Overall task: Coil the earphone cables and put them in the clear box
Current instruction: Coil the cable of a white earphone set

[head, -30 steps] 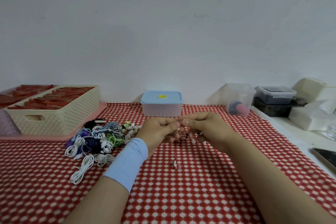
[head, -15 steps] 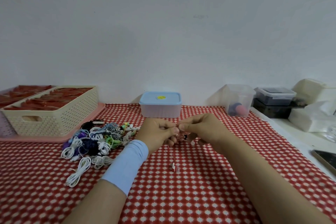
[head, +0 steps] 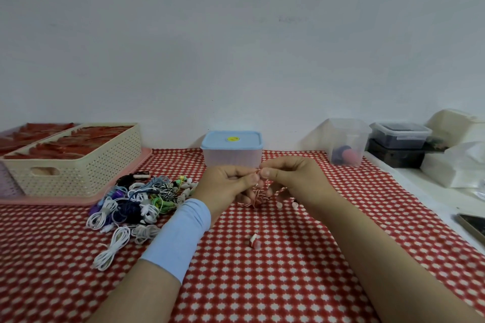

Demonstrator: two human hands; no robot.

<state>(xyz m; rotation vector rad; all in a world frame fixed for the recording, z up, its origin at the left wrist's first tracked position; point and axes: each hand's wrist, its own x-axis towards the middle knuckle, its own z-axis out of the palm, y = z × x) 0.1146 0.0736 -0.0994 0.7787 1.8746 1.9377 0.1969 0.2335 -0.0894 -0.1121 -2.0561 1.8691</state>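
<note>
Both hands meet above the middle of the checked table. My left hand [head: 228, 186] and my right hand [head: 291, 178] pinch a red-and-white striped earphone cable [head: 258, 195] between thumbs and fingers, with coiled loops hanging below them. Its plug end [head: 254, 241] lies on the cloth beneath. A pile of coiled earphones [head: 136, 199] in white, blue, green and black sits to the left. A clear box [head: 346, 139] with no lid stands at the back right, holding a dark and a pink item.
A lidded box with a pale blue lid [head: 232, 149] stands just behind my hands. A cream perforated basket [head: 76, 162] on a pink tray [head: 126, 178] fills the back left. Dark lidded containers [head: 400, 139] and white bags [head: 456, 162] occupy the right side; a phone [head: 472, 225] lies near the right edge.
The hands stay together; the hanging cable has shortened as more loops gather under the fingers, and the plug end now lies on the cloth.
</note>
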